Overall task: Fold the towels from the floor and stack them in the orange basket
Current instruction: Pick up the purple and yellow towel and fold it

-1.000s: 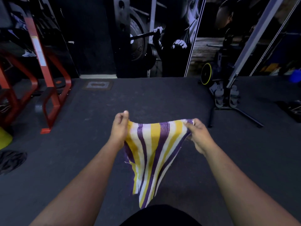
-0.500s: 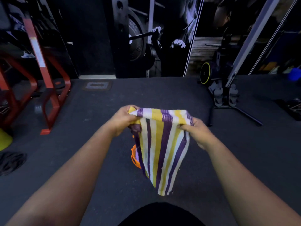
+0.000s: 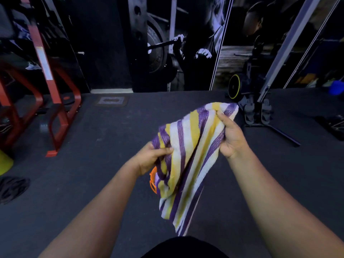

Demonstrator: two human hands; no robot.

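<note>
Both hands on the towel, held in the air over the floor. Left hand pinches the lower-left edge, thumb on top, fingers curled under. Right hand clenches the upper corner, held higher. Basket: only an orange sliver shows, behind the towel, below the left hand.

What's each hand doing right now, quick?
Left hand: closed, gripping the lower left edge of the striped towel.
Right hand: closed, gripping the towel's upper right corner, held higher than the left.
</note>
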